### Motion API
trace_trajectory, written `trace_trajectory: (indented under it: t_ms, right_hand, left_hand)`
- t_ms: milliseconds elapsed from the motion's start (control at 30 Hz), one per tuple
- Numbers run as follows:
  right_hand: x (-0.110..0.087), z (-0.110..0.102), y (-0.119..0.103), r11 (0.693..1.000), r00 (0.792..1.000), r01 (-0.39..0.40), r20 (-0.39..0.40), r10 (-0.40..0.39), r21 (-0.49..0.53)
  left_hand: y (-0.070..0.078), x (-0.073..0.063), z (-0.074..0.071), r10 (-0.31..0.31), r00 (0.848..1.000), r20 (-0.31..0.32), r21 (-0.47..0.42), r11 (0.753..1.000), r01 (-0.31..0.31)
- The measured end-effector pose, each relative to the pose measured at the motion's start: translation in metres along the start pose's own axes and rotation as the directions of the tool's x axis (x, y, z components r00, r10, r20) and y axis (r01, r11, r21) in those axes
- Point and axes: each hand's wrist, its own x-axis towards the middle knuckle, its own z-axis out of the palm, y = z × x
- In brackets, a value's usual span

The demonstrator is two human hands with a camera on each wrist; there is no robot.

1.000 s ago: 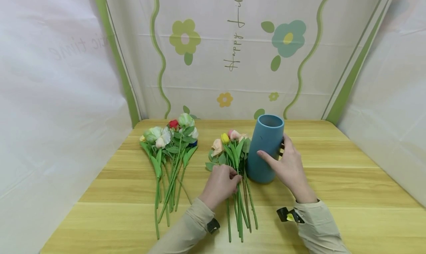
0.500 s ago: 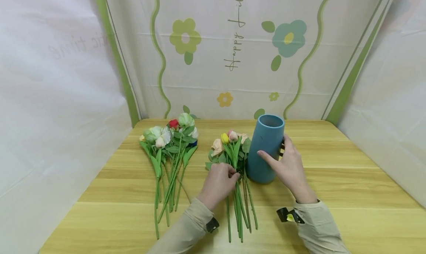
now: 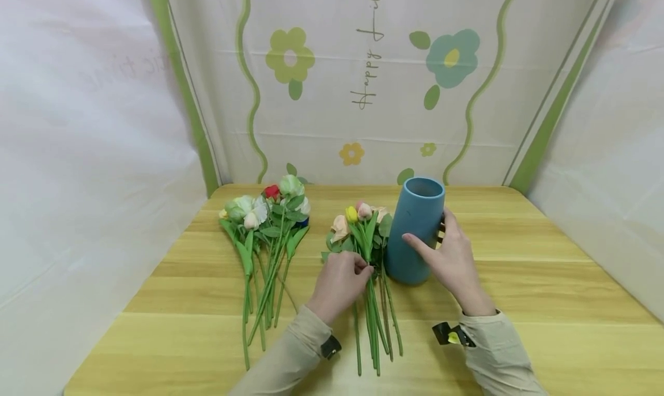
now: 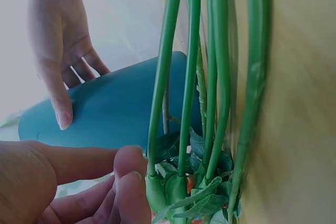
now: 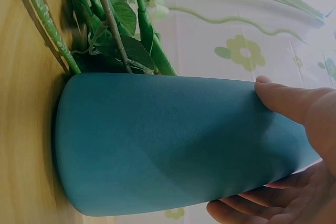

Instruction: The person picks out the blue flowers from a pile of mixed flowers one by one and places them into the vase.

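My left hand (image 3: 339, 282) has its thumb and fingertips together at the upper stems of the nearer flower bunch (image 3: 369, 240), pinching what appears to be a tulip (image 3: 365, 211) just by its long leaves. In the left wrist view the fingertips (image 4: 131, 171) meet right beside the green stems (image 4: 191, 77); their exact contact is hard to see. A tall blue vase (image 3: 414, 240) stands tilted slightly to the right of these flowers. Around its right side my right hand (image 3: 456, 266) grips, thumb in front and fingers behind. The vase's mouth faces up, and no flower shows in it.
To the left lies a second bunch (image 3: 267, 229) of white, pale green and red flowers, stems toward me. All of it is on a wooden table (image 3: 544, 281). A printed curtain (image 3: 321, 113) hangs behind the table's far edge, with white cloth at both sides.
Over the second, my left hand moved slightly up and left, and the pale pink tulip and its leaves shifted a little with it. My right hand and the vase stayed still.
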Motion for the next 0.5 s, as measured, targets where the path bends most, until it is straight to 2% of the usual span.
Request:
trace_trajectory:
  t_ms: [167,300,367,500]
  right_hand:
    - [0.000,0.000,0.003,1.000,1.000,-0.008,0.001,0.008,-0.007]
    - [0.002,0.000,0.004,1.000,1.000,-0.009,-0.005,0.009,-0.013]
    - [0.003,-0.001,0.004,1.000,1.000,-0.005,-0.006,0.004,-0.012]
    - [0.003,0.001,0.005,1.000,1.000,0.000,0.004,0.000,-0.009]
  left_hand:
    - [-0.001,0.001,-0.002,0.005,1.000,-0.004,-0.015,1.000,-0.005]
    - [-0.002,0.004,-0.008,0.032,0.999,-0.038,0.006,0.999,-0.032]
    - [-0.002,0.006,-0.014,0.032,0.998,-0.053,0.024,0.999,-0.031]
    - [-0.002,0.009,-0.037,-0.018,0.998,-0.058,0.060,0.998,0.022]
